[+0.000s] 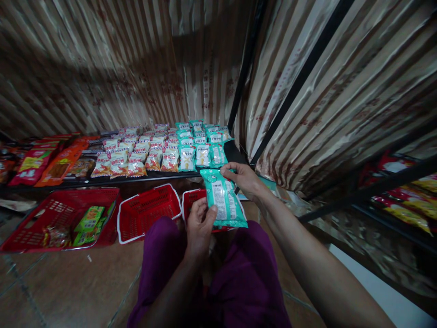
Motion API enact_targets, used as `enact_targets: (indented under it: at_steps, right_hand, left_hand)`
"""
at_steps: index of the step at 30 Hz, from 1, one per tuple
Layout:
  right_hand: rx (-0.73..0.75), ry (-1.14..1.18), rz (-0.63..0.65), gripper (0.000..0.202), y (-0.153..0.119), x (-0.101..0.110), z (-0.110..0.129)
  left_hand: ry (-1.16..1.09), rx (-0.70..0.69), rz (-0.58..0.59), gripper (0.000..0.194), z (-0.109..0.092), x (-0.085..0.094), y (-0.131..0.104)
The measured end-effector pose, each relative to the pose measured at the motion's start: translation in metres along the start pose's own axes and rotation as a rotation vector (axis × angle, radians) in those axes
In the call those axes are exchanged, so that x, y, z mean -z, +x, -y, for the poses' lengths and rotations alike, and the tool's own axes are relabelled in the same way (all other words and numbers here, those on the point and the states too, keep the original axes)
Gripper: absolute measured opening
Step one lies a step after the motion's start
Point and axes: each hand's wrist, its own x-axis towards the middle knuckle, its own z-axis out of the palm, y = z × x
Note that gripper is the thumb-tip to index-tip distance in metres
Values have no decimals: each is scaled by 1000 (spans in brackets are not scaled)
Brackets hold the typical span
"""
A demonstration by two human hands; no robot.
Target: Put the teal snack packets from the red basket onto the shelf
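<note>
Head view: you crouch on a tiled floor [68, 291] before a low shelf [112, 180], purple trousers [239, 278] filling the bottom of the frame; both of your hands are closed on one teal snack packet [223, 198], held flat above your knees with its printed white panel facing up. Your left hand [200, 225] pinches the packet's lower left edge, thumb on top; your right hand [242, 178] grips the upper right corner — fingers curled over the sealed end.

Just behind the packet, on the floor, sits a small red basket [191, 198], mostly hidden by it; beside that to the left stands a second red basket [148, 212] with a white rim, and further left a larger red basket [51, 218] holding green packets [89, 223] and a darker wrapper.

On the shelf lie rows of matching teal packets [201, 141] at the right end, near your right hand; red-and-white packets [136, 155] fill the middle, and orange and red bags [51, 161] lie at the far left.

Striped, shiny curtains [136, 64] hang behind the shelf — a black frame [246, 68] divides them; to your right, another rack [403, 191] carries red and yellow packets, blurred at the edge.
</note>
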Motion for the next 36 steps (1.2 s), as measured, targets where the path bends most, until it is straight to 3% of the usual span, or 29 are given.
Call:
enact_targets:
  at_steps: [10, 17, 28, 36]
  right_hand:
    - [-83, 301, -97, 53, -33, -9, -12]
    - [-82, 300, 133, 49, -56, -14, -8]
    - [-49, 292, 81, 50, -52, -18, -19]
    - [-81, 337, 16, 46, -47, -15, -18]
  left_hand:
    - [-74, -17, -24, 48, 2, 6, 5]
    - [-95, -31, -33, 48, 0, 5, 4]
    - [-81, 4, -38, 56, 0, 4, 0]
    - [-152, 19, 41, 61, 6, 3, 0]
